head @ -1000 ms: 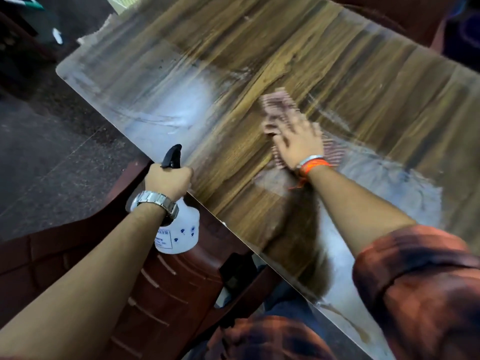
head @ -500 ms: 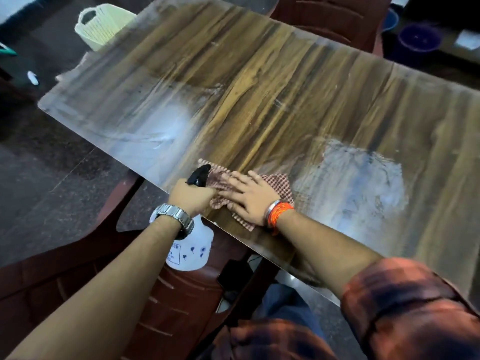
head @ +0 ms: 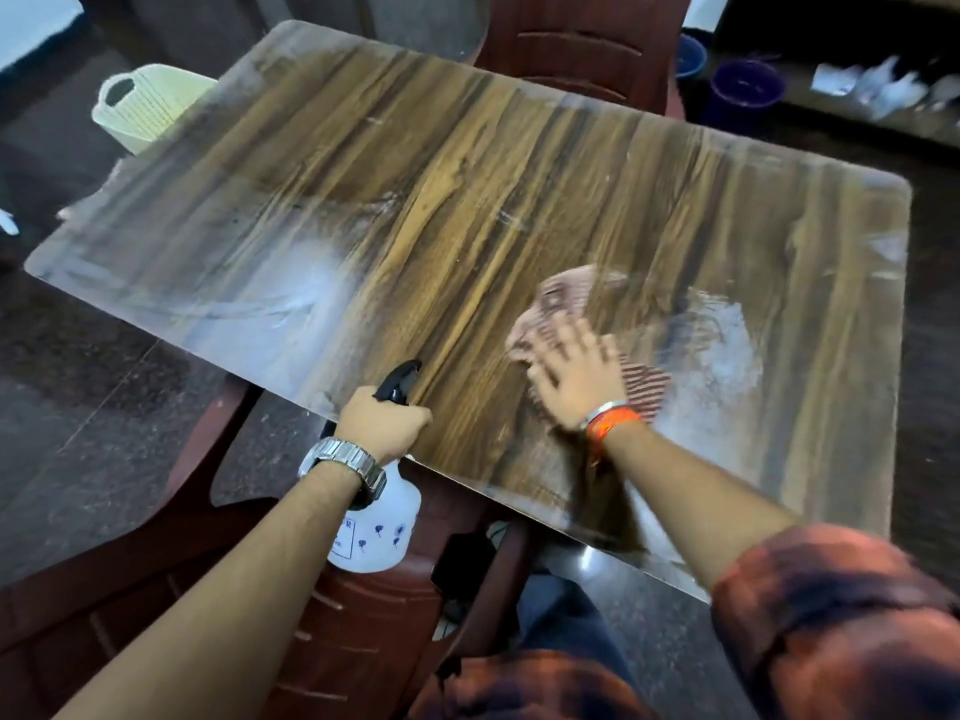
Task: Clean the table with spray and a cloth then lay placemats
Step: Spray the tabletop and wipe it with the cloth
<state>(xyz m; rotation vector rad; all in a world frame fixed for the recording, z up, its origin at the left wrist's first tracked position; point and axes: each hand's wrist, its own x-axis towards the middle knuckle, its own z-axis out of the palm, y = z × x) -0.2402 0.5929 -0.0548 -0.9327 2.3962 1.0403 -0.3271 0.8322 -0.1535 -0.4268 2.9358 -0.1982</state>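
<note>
- Dim room w/ dark stone floor; wood-grain counter (head: 519, 163) runs diagonally across the frame, red plastic chairs (head: 582, 49) at top centre and lower left, pale basket (head: 150, 98) on the floor upper left, blue buckets (head: 748, 90) upper right.
- Counter looks wet: whitish smear patches at centre-left and at right of frame. No placemats in view.
- Right hand (head: 576, 381) is flat, fingers spread, pressing the checked cloth (head: 556, 314) onto the counter, centre-right of frame. Cloth is bunched, motion-blurred, part under the palm, part sticking out toward the top of the frame. So this grip isn't clamped – palm-down press, fingers apart.
- Left hand (head: 382, 420) is wrapped tight round the neck of the spray bottle (head: 376, 532), lower centre, just off the near counter edge, above the lower-left chair.
- Bottle's long axis is roughly upright, tilted a bit; black nozzle (head: 397, 381) at top points up-right toward the counter, white body hangs below the wrist.
- Step, as I judge it: wiping stage, spray already laid down. Placemats not started.
- Next probably needs: sweep the cloth thru the white patch just right of the hand, then the big one at centre-left; steady flat pressure, overlapping passes. Bottle could go down somewhere to free the left hand.
</note>
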